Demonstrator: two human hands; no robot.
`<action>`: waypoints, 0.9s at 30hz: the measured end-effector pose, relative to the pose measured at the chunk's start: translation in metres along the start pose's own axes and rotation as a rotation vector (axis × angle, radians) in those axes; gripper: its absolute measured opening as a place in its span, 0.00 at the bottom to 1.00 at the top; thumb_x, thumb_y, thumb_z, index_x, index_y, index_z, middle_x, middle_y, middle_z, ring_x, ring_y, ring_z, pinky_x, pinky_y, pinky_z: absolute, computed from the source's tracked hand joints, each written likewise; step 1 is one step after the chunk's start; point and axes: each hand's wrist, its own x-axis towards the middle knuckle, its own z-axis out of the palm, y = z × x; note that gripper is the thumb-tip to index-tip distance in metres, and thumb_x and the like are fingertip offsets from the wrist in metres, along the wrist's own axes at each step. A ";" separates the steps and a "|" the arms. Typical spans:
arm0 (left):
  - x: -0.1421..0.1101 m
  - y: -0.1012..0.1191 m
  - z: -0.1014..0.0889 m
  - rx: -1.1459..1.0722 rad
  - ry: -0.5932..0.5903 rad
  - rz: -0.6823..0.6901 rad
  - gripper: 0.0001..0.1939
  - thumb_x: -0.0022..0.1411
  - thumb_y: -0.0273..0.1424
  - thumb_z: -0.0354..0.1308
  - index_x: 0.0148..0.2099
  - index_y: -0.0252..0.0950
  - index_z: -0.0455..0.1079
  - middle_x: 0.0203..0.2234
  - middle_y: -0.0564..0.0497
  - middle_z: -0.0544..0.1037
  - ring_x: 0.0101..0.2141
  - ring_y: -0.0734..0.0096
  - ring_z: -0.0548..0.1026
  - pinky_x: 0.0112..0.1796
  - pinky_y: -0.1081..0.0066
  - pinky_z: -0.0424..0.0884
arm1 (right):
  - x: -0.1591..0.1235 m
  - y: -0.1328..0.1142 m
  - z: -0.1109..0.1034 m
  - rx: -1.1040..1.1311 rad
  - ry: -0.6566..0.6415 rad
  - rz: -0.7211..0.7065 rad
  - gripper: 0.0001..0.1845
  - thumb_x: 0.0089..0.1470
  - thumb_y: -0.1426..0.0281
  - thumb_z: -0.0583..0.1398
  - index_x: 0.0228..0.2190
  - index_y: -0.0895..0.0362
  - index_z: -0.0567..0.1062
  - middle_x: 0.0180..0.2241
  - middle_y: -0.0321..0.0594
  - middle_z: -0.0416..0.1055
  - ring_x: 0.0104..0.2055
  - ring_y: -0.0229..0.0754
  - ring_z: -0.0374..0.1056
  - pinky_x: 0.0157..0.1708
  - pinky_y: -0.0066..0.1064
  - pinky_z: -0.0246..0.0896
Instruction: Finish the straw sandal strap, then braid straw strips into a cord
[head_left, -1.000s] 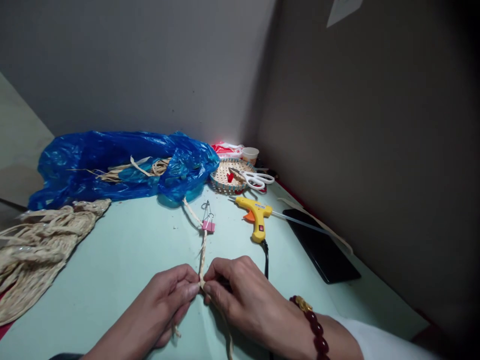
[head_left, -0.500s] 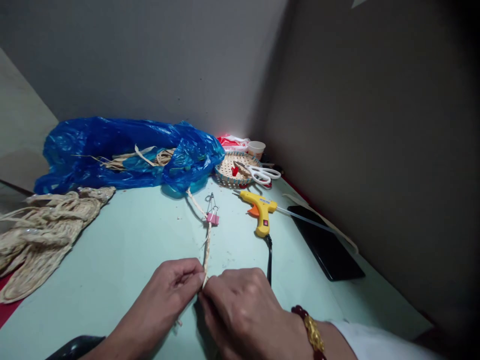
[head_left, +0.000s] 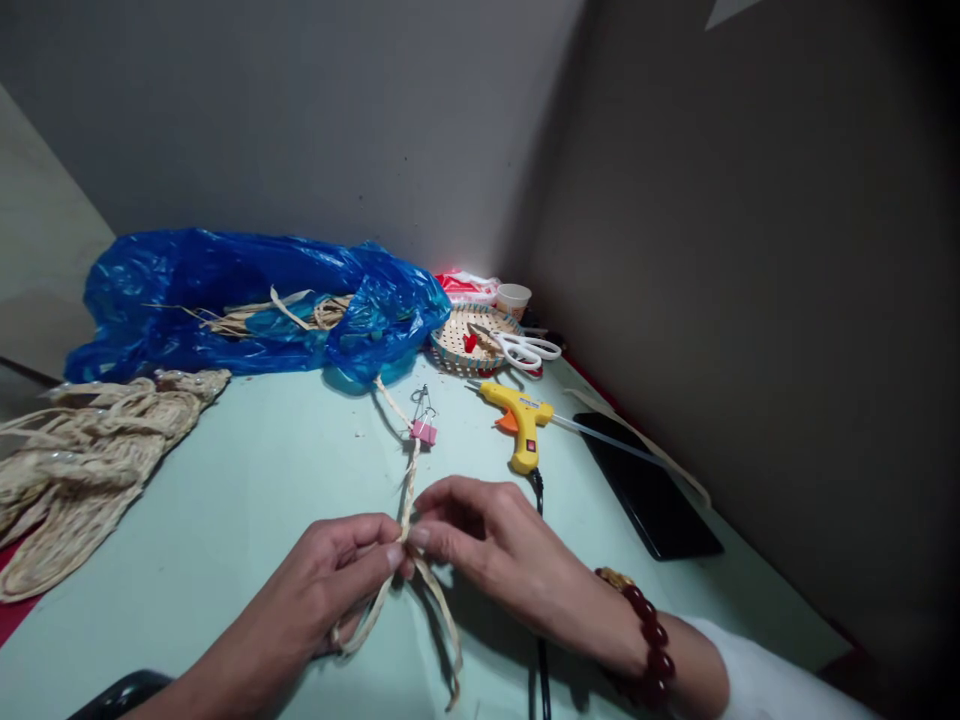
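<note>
A thin braid of pale straw [head_left: 409, 490] runs down the pale green table [head_left: 247, 500] from a pink binder clip [head_left: 424, 430] to my hands. My left hand [head_left: 341, 570] pinches the braid's lower end between thumb and fingers. My right hand [head_left: 480, 535] pinches it from the other side, fingertips touching the left hand's. Loose straw strands [head_left: 442, 630] hang below the pinch and lie on the table. A red bead bracelet [head_left: 649, 630] is on my right wrist.
A blue plastic bag [head_left: 247, 300] with straw in it lies at the back. Bundles of straw [head_left: 82, 450] are at left. A yellow glue gun [head_left: 521, 420], a black phone [head_left: 649, 485], and a woven tray [head_left: 469, 340] with white scissors [head_left: 529, 350] sit at right near the wall.
My right hand has lifted and turned, its fingers now more stretched out. The loose strands below the pinch have come into view and fanned out on the table.
</note>
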 end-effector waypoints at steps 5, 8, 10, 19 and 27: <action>-0.003 0.007 0.004 0.202 -0.009 0.068 0.14 0.59 0.41 0.56 0.33 0.33 0.70 0.21 0.56 0.65 0.23 0.75 0.58 0.24 0.74 0.52 | 0.006 0.010 0.004 0.251 -0.207 0.064 0.11 0.59 0.66 0.57 0.33 0.60 0.75 0.24 0.34 0.68 0.26 0.33 0.63 0.28 0.23 0.56; -0.007 0.005 0.009 0.543 0.099 0.148 0.14 0.63 0.39 0.51 0.30 0.36 0.69 0.20 0.55 0.67 0.23 0.71 0.63 0.26 0.72 0.57 | 0.005 0.006 0.005 0.093 -0.118 0.048 0.10 0.58 0.68 0.58 0.29 0.60 0.76 0.22 0.33 0.66 0.25 0.32 0.58 0.25 0.23 0.51; -0.011 -0.001 0.010 0.792 0.162 0.218 0.16 0.66 0.37 0.47 0.28 0.38 0.67 0.20 0.53 0.71 0.23 0.69 0.68 0.28 0.70 0.59 | 0.002 0.002 0.004 -0.019 -0.047 0.034 0.09 0.56 0.71 0.58 0.27 0.60 0.76 0.21 0.31 0.65 0.24 0.31 0.57 0.24 0.23 0.49; -0.020 -0.030 0.014 1.255 0.251 0.765 0.13 0.68 0.25 0.45 0.31 0.39 0.64 0.18 0.55 0.72 0.19 0.72 0.74 0.24 0.72 0.64 | -0.005 -0.004 0.009 -0.237 0.026 -0.078 0.09 0.54 0.78 0.55 0.24 0.59 0.71 0.20 0.30 0.62 0.23 0.31 0.53 0.25 0.24 0.48; -0.010 -0.041 0.022 1.629 0.254 0.976 0.12 0.54 0.17 0.48 0.38 0.35 0.66 0.18 0.53 0.72 0.17 0.66 0.73 0.19 0.67 0.65 | 0.004 0.010 0.011 0.353 -0.130 0.133 0.08 0.53 0.72 0.57 0.24 0.61 0.74 0.21 0.34 0.65 0.25 0.34 0.59 0.26 0.24 0.56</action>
